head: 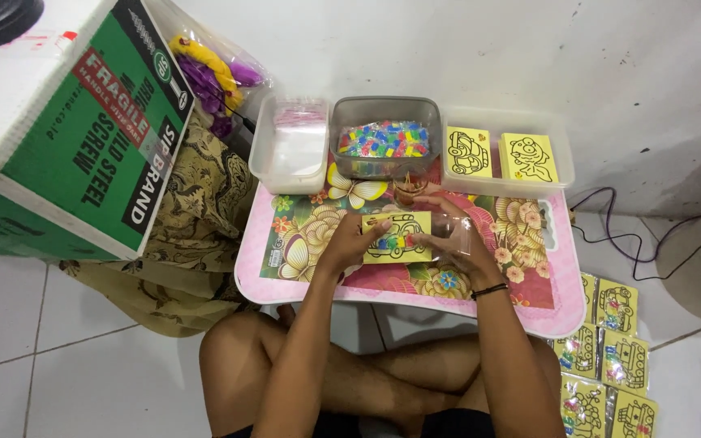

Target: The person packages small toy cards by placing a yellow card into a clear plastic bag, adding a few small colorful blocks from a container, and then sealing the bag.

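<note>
A yellow card with a black car outline and small coloured pieces on it (399, 235) is held over the pink flowered lap table (529, 312). My left hand (350, 243) grips the card's left edge. My right hand (452, 239) holds its right side together with a clear plastic sleeve (458, 231). A dark band circles my right wrist.
Three clear tubs stand along the table's far edge: one with plastic bags (290, 146), one with small coloured packets (384, 142), one with two yellow outline cards (505, 154). A green and white cardboard box (66, 122) stands left. Several packed cards (606, 357) lie on the floor at right.
</note>
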